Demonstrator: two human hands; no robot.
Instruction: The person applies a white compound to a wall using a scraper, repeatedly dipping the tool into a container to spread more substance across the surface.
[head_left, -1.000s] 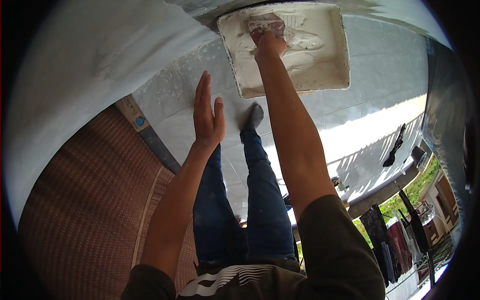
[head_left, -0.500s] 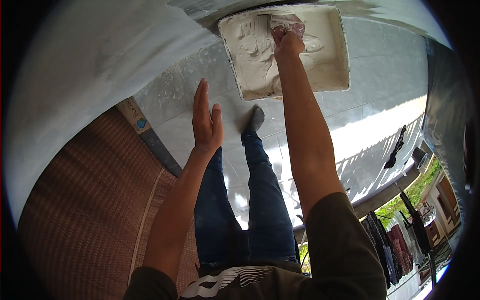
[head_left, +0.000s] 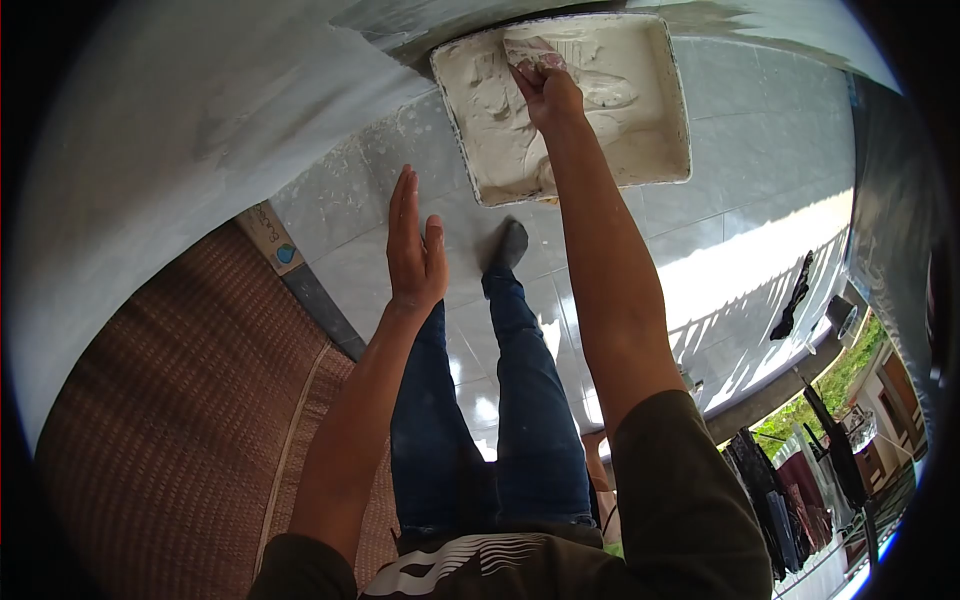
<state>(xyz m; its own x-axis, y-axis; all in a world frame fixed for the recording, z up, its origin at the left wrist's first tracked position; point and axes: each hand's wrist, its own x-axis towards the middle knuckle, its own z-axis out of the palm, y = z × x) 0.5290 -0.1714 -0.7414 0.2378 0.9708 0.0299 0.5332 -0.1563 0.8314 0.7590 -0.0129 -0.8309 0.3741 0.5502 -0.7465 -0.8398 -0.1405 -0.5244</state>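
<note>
A flat scraper (head_left: 533,50), its blade smeared with pale putty, is in my right hand (head_left: 555,95), whose fingers are closed on it. That hand is over a shallow rectangular tray (head_left: 686,140) of thick cream-coloured putty (head_left: 500,130), with the blade at the putty near the tray's far left part. Ridges and grooves mark the putty. My left hand (head_left: 415,250) is raised to the left of the tray, well apart from it. Its fingers are stretched out with the thumb apart, and it holds nothing.
A grey wall (head_left: 230,90) curves along the left and top. Grey floor tiles (head_left: 760,150) lie around the tray. A brown woven mat (head_left: 200,390) is at lower left beside a cardboard strip (head_left: 268,238). Hanging clothes (head_left: 800,490) and what looks like someone's bare leg (head_left: 597,465) show lower right.
My right hand has shifted left with the scraper across the putty. My left hand stays nearly still. The bare leg has come into view behind my own legs.
</note>
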